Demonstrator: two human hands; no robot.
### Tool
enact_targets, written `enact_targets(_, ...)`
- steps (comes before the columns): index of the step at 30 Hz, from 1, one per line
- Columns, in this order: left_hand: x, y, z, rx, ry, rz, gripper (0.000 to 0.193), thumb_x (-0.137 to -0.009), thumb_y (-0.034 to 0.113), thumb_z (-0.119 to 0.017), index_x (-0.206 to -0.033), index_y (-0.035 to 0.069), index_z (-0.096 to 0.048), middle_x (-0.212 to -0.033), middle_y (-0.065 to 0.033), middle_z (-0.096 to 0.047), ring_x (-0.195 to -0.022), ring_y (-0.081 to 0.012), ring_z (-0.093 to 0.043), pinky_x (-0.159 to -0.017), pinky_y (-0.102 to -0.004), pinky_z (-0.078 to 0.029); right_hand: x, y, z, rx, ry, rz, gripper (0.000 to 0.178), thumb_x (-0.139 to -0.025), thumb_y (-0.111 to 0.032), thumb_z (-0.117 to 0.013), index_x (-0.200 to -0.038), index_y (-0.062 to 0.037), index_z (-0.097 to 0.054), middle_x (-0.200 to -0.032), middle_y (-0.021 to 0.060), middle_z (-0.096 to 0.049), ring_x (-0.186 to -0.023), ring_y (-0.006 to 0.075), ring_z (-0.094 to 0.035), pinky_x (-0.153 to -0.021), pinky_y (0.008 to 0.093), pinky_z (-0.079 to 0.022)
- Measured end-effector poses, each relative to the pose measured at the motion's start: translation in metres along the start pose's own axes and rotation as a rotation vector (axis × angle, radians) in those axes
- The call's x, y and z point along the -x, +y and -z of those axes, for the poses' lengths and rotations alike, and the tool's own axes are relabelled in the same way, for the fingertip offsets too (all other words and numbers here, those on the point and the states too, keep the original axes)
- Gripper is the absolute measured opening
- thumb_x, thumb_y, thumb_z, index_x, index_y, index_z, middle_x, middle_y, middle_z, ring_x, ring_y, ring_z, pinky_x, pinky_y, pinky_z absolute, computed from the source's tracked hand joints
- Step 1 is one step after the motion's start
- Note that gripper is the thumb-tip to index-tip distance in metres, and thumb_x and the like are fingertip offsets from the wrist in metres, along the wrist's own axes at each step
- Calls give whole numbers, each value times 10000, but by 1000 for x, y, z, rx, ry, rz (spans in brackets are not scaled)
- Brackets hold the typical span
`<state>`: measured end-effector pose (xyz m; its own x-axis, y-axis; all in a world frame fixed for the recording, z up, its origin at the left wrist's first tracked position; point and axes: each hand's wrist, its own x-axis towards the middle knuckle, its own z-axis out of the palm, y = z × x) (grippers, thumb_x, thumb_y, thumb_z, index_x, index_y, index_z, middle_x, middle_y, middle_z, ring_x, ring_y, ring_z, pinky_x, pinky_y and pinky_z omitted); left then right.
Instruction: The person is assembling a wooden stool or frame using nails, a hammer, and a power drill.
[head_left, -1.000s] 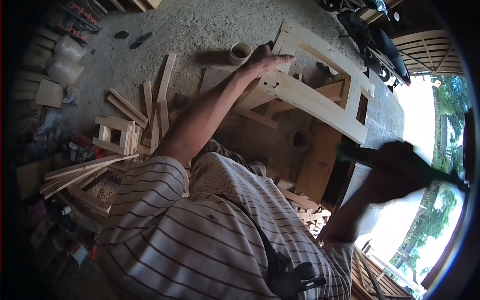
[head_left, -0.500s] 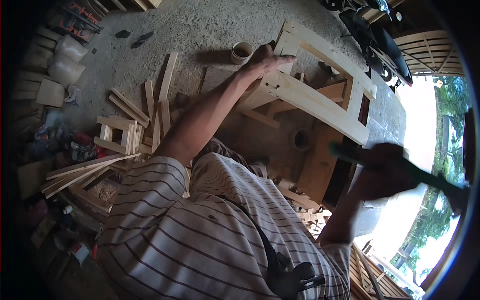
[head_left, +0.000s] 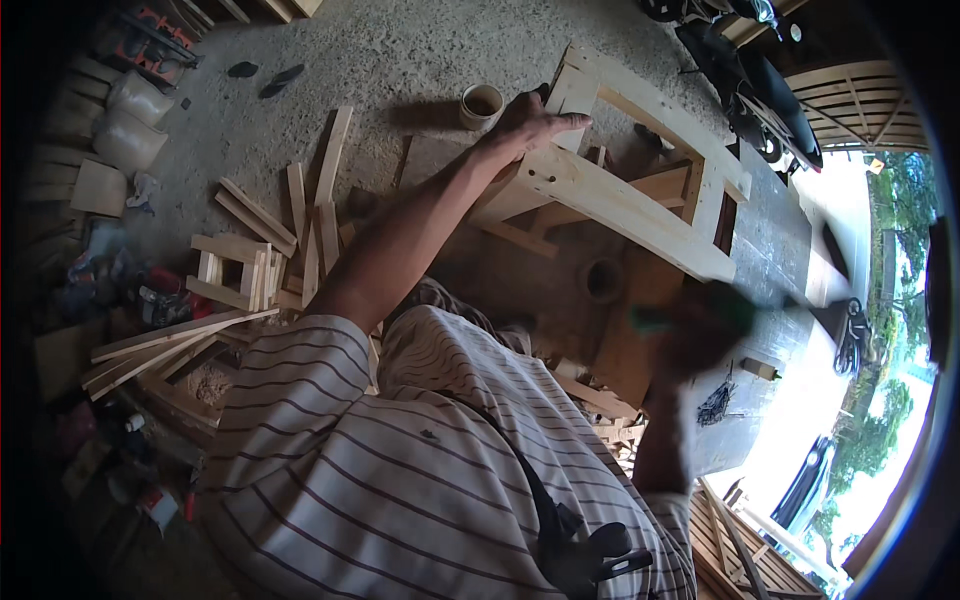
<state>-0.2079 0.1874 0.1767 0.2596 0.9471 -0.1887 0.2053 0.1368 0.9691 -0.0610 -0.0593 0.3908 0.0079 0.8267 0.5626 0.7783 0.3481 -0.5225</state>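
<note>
1. Head view: a workshop with a rough grey floor (head_left: 400, 60), opening at the right onto bright daylight and trees (head_left: 900, 215).
2. A grey counter (head_left: 775, 245) stands at the right; on it are a dark heap (head_left: 715, 402) of thin bits and a small cylinder (head_left: 760, 369).
3. The pale wooden frame (head_left: 635, 215) is in front of the person, tilted across the view, its right end beside the counter. Two dark holes or fasteners mark its near corner.
4. The left hand (head_left: 530, 122) grips the frame's left end, thumb laid along the top.
5. The right hand (head_left: 705, 325), blurred, is closed around a green-handled tool (head_left: 650, 318), near the frame's lower right end. The tool's far end is too blurred to tell.
6. Just beyond the left hand, a pale bucket (head_left: 469, 118) sits on the floor.
7. Loose sticks (head_left: 328, 165) and a small wooden assembly (head_left: 222, 291) lie left of the left forearm.
8. Farther off are two sandals (head_left: 282, 82), pale sacks (head_left: 135, 135) at the left and a motorbike (head_left: 775, 95) at the upper right.
</note>
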Motion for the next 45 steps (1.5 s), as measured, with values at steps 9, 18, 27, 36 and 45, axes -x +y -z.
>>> enact_targets(9,17,14,4,79,-46,-74,632,-725,408,-881,-1213,53,-694,-1122,-128,-747,-1011,-258,-706,-887,-367,-546,-12,-14,39,-279,301,-291,295,-993,-269,-563,-1062,17,-589,-774,96,-602,-554,188,-550,-514,337,-477)
enact_targets(18,15,10,7,91,-92,-105,613,-726,444,-884,-1169,56,-712,-1086,-122,-752,-948,-245,-720,-820,-373,-564,42,28,-21,454,-591,-138,478,-968,-118,-598,-1441,-109,-528,-794,179,-670,-602,260,-620,-548,373,-501)
enact_targets(27,2,-11,-5,154,-19,-125,684,-690,472,-893,-1176,27,-709,-1088,-156,-744,-973,-266,-709,-843,-374,-551,-41,-45,40,-1006,271,-83,301,-958,-309,-488,-785,-68,-435,-633,95,-449,-466,174,-424,-443,337,-428)
enact_targets(36,24,18,10,186,59,-165,575,-744,363,-882,-1190,54,-691,-1067,-123,-757,-934,-229,-728,-832,-338,-565,56,28,-28,148,-358,-279,391,-979,-186,-598,-1361,-114,-561,-918,162,-721,-721,350,-706,-618,449,-530)
enact_targets(45,-3,4,1,71,8,1,852,-804,502,-823,-1404,-11,-500,-1418,-193,-522,-1270,-287,-546,-981,-411,-511,150,29,-21,-22,-112,-637,166,-952,-133,-614,-1095,-59,-573,-694,21,-567,-533,68,-549,-463,260,-428)
